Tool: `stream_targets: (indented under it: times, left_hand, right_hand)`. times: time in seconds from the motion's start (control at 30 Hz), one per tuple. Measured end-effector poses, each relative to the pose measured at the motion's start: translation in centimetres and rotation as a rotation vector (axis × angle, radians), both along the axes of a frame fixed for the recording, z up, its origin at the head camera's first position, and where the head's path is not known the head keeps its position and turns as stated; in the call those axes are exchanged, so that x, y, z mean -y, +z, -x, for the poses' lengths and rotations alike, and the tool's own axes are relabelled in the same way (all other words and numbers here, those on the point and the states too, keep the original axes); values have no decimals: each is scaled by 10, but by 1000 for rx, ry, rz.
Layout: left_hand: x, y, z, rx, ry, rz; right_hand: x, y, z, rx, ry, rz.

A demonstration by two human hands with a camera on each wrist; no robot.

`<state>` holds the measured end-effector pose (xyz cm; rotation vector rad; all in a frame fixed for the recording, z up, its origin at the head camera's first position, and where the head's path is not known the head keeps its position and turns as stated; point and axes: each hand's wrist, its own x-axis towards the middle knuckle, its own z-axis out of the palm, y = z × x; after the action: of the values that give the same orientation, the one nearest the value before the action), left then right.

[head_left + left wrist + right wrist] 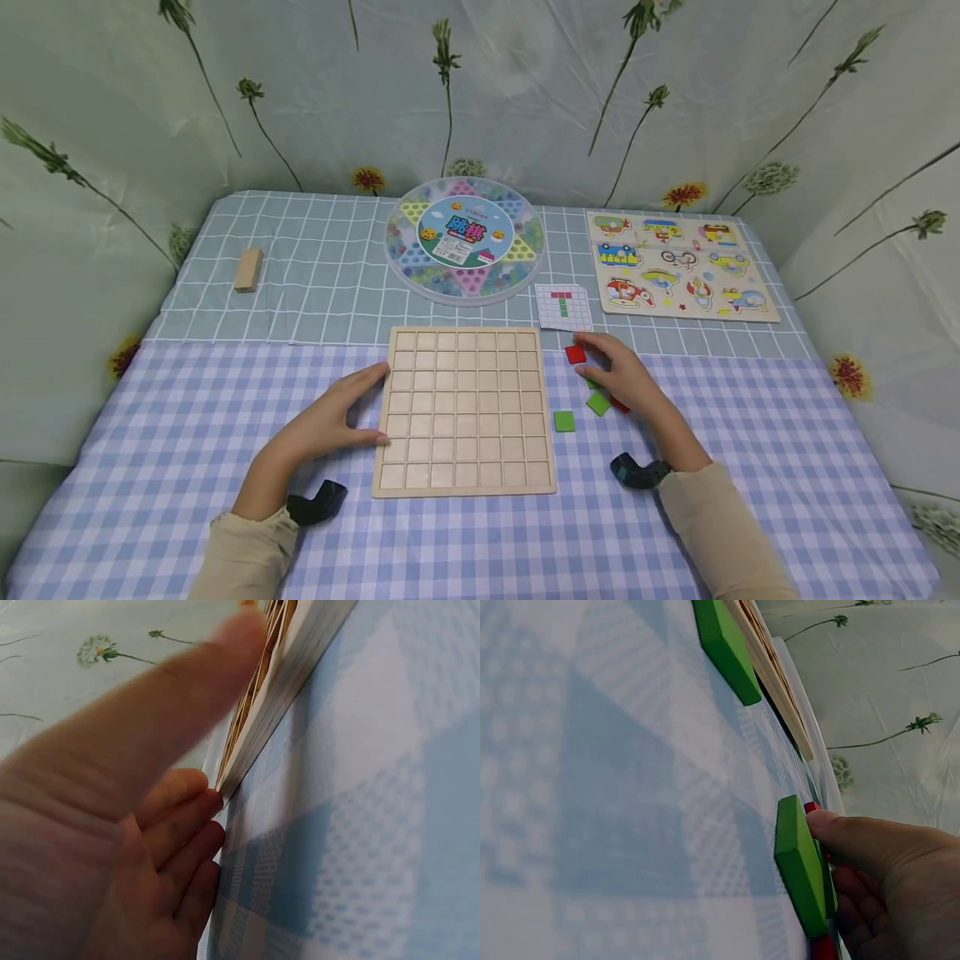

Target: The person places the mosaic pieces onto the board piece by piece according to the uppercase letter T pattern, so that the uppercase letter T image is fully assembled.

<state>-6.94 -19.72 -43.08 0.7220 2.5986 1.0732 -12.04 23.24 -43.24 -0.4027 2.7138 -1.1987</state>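
Note:
A square wooden grid board (467, 408) lies on the checked cloth. My left hand (322, 425) touches its left edge with spread thumb and fingers; the left wrist view shows fingertips (214, 806) at the board's side. My right hand (618, 375) is over several small tiles right of the board. Its thumb and index finger stand apart on either side of a red tile (575, 354). Close by lie a green tile (598, 403) and a red tile (619, 405), partly covered by the hand. Another green tile (564, 421) lies nearer the board.
Behind the board are a paper card (564, 307) with a red and green T pattern and a round Chinese checkers set (467, 237). A wooden picture puzzle (678, 267) lies at the back right. A wooden block (248, 270) is at the back left.

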Motion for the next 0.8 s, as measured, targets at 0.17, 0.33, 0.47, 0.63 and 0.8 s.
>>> stream_targets:
  times: [0.17,0.33,0.47,0.63,0.8]
  left_hand:
    - [0,-1,-1,-13,-8,7]
    - [0,-1,-1,-13,-14,16]
    - [0,-1,-1,-2,-17,19]
    - [0,-3,0,-15,-19,21]
    - [0,-4,-1,-34,-15,26]
  right_hand:
    - [3,-1,0,-10,-21,-30]
    - [4,-2,0,-28,-34,-53]
    - [5,-3,-1,-34,-47,-67]
    - [6,-3,-2,-29,-64,-70]
    - [7,-3,-3,-25,-87,-29]
